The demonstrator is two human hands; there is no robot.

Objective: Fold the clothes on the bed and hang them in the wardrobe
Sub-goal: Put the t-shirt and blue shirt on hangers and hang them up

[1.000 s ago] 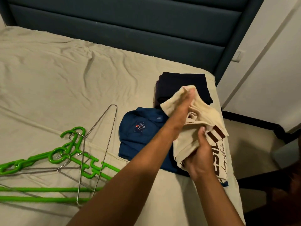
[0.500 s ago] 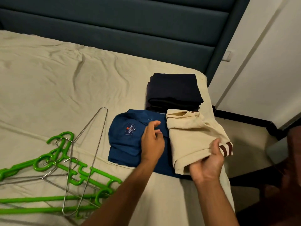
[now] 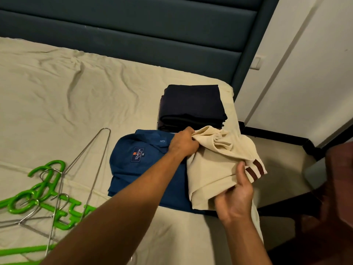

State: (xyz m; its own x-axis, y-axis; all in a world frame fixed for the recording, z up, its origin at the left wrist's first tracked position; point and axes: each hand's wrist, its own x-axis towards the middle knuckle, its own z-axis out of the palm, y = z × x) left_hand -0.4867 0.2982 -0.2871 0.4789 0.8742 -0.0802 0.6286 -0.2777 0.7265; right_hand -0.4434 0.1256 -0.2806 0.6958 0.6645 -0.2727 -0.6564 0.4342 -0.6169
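Note:
A folded cream T-shirt [image 3: 210, 169] with maroon stripes lies partly on a folded blue shirt [image 3: 137, 169] near the bed's right edge. My left hand [image 3: 183, 143] grips the cream shirt's bunched top left corner. My right hand [image 3: 235, 199] pinches its lower right edge, thumb on top. Behind them sits a folded dark navy garment [image 3: 193, 104]. Green plastic hangers [image 3: 44, 199] and metal wire hangers [image 3: 91, 161] lie tangled on the sheet at the left.
The beige bedsheet [image 3: 66, 102] is wrinkled across the bed. A dark teal padded headboard [image 3: 133, 35] runs along the back. A white wall or door panel [image 3: 305, 83] stands at the right, with floor and dark furniture below it.
My left hand has moved off the blue shirt to the cream shirt's top corner and bunched it. The cream shirt's upper part is now lifted and crumpled. My right hand keeps its hold.

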